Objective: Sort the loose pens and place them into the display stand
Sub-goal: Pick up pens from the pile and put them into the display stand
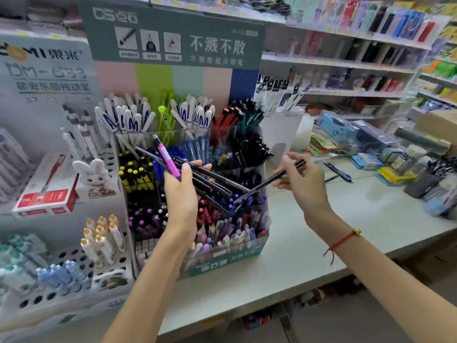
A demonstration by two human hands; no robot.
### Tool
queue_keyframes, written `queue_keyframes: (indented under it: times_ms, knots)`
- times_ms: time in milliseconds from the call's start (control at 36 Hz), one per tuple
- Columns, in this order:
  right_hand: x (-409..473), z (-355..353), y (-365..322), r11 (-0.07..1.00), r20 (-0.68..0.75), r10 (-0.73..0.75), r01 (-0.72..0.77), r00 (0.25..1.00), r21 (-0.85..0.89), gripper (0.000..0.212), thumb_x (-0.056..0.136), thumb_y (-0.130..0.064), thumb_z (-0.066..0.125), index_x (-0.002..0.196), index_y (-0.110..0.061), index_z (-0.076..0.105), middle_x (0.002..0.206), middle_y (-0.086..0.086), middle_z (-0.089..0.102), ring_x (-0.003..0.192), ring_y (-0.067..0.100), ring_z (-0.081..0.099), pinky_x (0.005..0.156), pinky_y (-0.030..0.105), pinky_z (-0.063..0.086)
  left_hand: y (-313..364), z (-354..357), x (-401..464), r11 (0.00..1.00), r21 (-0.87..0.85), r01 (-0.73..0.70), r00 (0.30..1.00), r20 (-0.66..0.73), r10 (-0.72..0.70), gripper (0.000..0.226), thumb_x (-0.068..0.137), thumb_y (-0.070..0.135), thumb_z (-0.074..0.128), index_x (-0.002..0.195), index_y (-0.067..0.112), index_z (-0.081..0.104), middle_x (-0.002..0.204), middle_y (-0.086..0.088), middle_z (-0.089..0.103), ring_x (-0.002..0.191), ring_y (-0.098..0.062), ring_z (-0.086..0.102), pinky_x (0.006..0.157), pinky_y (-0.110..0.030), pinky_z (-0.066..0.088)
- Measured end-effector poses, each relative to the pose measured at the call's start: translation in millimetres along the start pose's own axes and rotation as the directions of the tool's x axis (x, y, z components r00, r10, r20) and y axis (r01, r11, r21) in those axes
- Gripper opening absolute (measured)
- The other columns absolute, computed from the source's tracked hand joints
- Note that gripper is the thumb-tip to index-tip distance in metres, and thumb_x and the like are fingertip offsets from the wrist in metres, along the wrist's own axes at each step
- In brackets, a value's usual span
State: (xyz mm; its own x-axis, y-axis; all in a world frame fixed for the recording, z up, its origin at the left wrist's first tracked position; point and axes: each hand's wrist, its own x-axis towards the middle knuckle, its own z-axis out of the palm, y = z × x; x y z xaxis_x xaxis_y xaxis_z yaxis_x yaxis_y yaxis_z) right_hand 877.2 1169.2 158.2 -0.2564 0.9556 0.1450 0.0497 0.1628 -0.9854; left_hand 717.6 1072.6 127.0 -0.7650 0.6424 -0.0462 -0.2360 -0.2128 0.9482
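A tiered green display stand (pixel 222 262) with clear compartments full of pens stands on the pale counter. My left hand (pixel 181 194) hovers in front of its middle tiers, shut on a bundle of loose pens (pixel 207 180): several dark ones and a pink-purple pen (pixel 168 159) pointing up-left. My right hand (pixel 300 180), to the right of the stand, pinches a single black pen (pixel 269 180) whose tip slants down-left towards a right-hand compartment of blue-capped pens (pixel 244 201). A red string bracelet sits on that wrist.
A white holed pen rack (pixel 74 266) and a red pen box (pixel 47 194) stand left of the stand. Two loose pens (pixel 338 173) lie on the counter (pixel 346 238) at the right, beyond them boxes and pen cups (pixel 420 184). Stocked shelves fill the background.
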Motion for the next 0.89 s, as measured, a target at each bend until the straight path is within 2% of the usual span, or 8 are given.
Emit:
queue_keyframes:
  times_ms: [83, 167, 333, 417, 556, 639, 722, 889]
  knots:
    - [26.2, 7.3, -2.8, 0.897, -0.213, -0.438, 0.411, 0.873, -0.162, 0.014, 0.099, -0.015, 0.052, 0.112, -0.015, 0.046, 0.072, -0.002, 0.06, 0.052, 0.013, 0.062, 0.051, 0.024, 0.052, 1.1, -4.7, 3.4, 0.999, -0.037, -0.011, 0.998, -0.054, 0.009, 0.032, 0.105, 0.026, 0.034, 0.128, 0.009, 0.048, 0.097, 0.002, 0.074, 0.093, -0.008, 0.069, 0.091, -0.032, 0.051]
    - [57.1, 16.1, 7.6, 0.661, -0.119, -0.699, 0.574, 0.705, -0.484, 0.019, 0.098, -0.018, 0.053, 0.112, -0.007, 0.053, 0.074, 0.002, 0.063, 0.061, 0.018, 0.064, 0.056, 0.026, 0.052, 1.3, -6.2, 4.2, 0.998, -0.054, 0.014, 0.998, -0.063, -0.017, 0.034, 0.104, 0.027, 0.036, 0.131, 0.009, 0.046, 0.113, -0.005, 0.069, 0.101, -0.012, 0.067, 0.093, -0.034, 0.053]
    - [86.4, 37.2, 42.3, 0.354, 0.183, -0.714, 0.574, 0.676, -0.739, 0.023, 0.097, -0.025, 0.051, 0.1, -0.006, 0.063, 0.065, 0.008, 0.061, 0.059, 0.025, 0.06, 0.048, 0.028, 0.039, 1.1, -7.0, -3.6, 0.999, -0.03, 0.024, 1.0, 0.0, -0.024, 0.03, 0.104, 0.026, 0.035, 0.125, 0.011, 0.051, 0.09, 0.006, 0.075, 0.095, -0.01, 0.068, 0.098, -0.038, 0.049]
    - [91.3, 40.5, 63.9, 0.231, 0.288, -0.647, 0.541, 0.706, -0.809, 0.032, 0.099, -0.027, 0.046, 0.094, -0.009, 0.071, 0.107, 0.01, 0.066, 0.103, 0.025, 0.05, 0.085, 0.039, 0.042, 0.9, -9.2, -7.3, 0.999, -0.012, 0.042, 0.999, 0.017, -0.042, 0.03, 0.104, 0.026, 0.035, 0.126, 0.012, 0.051, 0.094, 0.004, 0.075, 0.095, -0.009, 0.069, 0.093, -0.034, 0.052]
    - [72.7, 35.6, 83.4, 0.32, 0.283, -0.563, 0.521, 0.777, -0.792, 0.042, 0.099, -0.035, 0.035, 0.117, -0.017, 0.068, 0.143, 0.005, 0.043, 0.128, 0.023, 0.03, 0.109, 0.039, 0.02, -3.3, -11.9, -6.4, 0.998, 0.033, 0.052, 0.998, 0.023, -0.053, 0.029, 0.104, 0.029, 0.035, 0.123, 0.018, 0.053, 0.098, 0.007, 0.074, 0.108, -0.014, 0.064, 0.103, -0.044, 0.042]
    - [41.2, 39.9, 57.9, 0.591, 0.131, -0.578, 0.524, 0.805, -0.613, 0.034, 0.099, -0.032, 0.039, 0.113, -0.02, 0.067, 0.123, 0.001, 0.054, 0.115, 0.019, 0.044, 0.101, 0.032, 0.035, -6.9, -11.6, -5.4, 0.996, 0.058, 0.074, 0.997, 0.023, -0.076, 0.029, 0.103, 0.034, 0.037, 0.125, 0.022, 0.051, 0.105, 0.009, 0.072, 0.123, -0.022, 0.053, 0.108, -0.053, 0.034]
    - [9.2, 39.2, 23.4, 0.915, 0.334, -0.203, 0.3, 0.921, -0.271, 0.022, 0.099, -0.032, 0.047, 0.101, -0.025, 0.068, 0.096, -0.006, 0.068, 0.089, 0.006, 0.062, 0.079, 0.024, 0.047, -7.7, -6.9, -5.6, 0.997, 0.053, 0.049, 0.998, 0.024, -0.051, 0.029, 0.103, 0.031, 0.037, 0.122, 0.018, 0.054, 0.107, 0.004, 0.072, 0.116, -0.021, 0.059, 0.104, -0.05, 0.041]
    - [-11.1, 26.5, 7.5, 0.836, 0.52, -0.175, 0.405, 0.836, -0.369, 0.016, 0.087, -0.025, 0.068, 0.1, -0.023, 0.076, 0.081, -0.006, 0.074, 0.072, 0.008, 0.067, 0.066, 0.02, 0.052, -10.4, 12.3, -8.4, 0.998, 0.007, 0.057, 0.99, 0.126, -0.057, 0.028, 0.104, 0.021, 0.035, 0.124, 0.008, 0.051, 0.113, -0.007, 0.069, 0.092, -0.01, 0.07, 0.063, -0.018, 0.055]
